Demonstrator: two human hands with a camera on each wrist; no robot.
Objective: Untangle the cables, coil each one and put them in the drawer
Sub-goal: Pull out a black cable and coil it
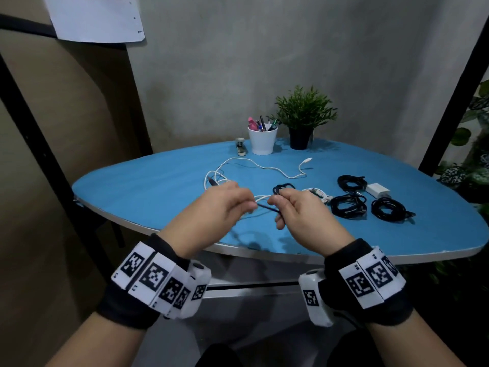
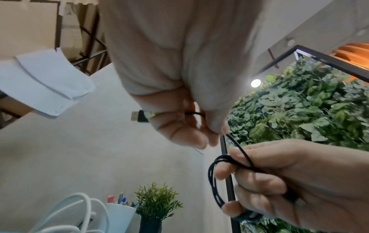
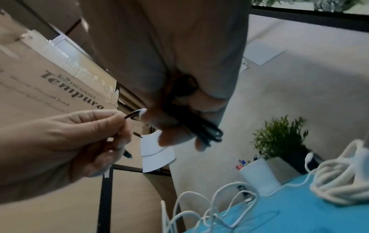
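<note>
Cable (image 1: pixel 267 207) runs left-right between hands: right hand (image 1: pixel 299 210) grips the coil (image 1: pixel 283 188), left hand (image 1: pixel 225 205) pinches the plug end, so left feeds the last wrap.

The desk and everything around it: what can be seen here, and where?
Table: one, blue, oval.
Coiled black cables: three, on the table's right.
White charger: one, among those coils.
Loose white cable: one, mid-table.
White cable bundle: one, right of the hands.
Pen cup: one, white, far edge.
Potted plant: one, green, black pot, beside the cup.
Stapler: one, grey, left of the cup.
Paper: white, on the wall.
Black cable: one, partly coiled, in both hands.
Left hand: pinches its plug end.
Right hand: holds its loops.
</note>
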